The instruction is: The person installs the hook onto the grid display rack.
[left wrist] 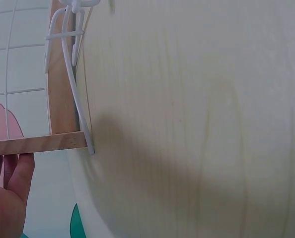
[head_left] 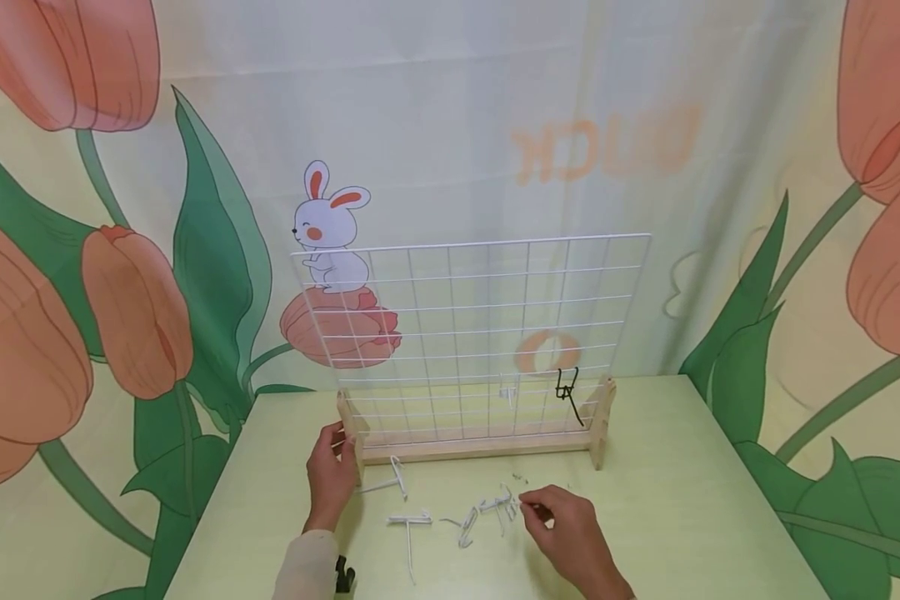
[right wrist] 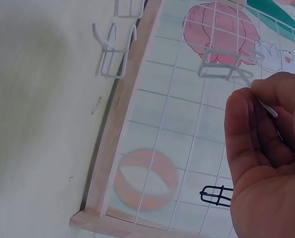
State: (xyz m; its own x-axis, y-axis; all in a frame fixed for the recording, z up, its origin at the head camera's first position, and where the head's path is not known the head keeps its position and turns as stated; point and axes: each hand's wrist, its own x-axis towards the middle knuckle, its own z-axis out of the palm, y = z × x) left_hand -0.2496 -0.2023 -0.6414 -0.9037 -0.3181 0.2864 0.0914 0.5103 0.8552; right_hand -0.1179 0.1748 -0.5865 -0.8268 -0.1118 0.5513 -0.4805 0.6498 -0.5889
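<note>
My right hand pinches the stem of a white wire display hook between thumb and fingertips, and its double-pronged frame stands out past the fingers. My left hand is at the left wooden upright of a grid rack, fingertips against its outer side in the left wrist view. The white wire grid stands upright in the wooden base. On its lower right part hang a black hook and a white hook.
Several loose white hooks lie on the table before the rack, among them one T-shaped in view and one by the left upright. A small black object is beside the left sleeve. A printed curtain hangs behind.
</note>
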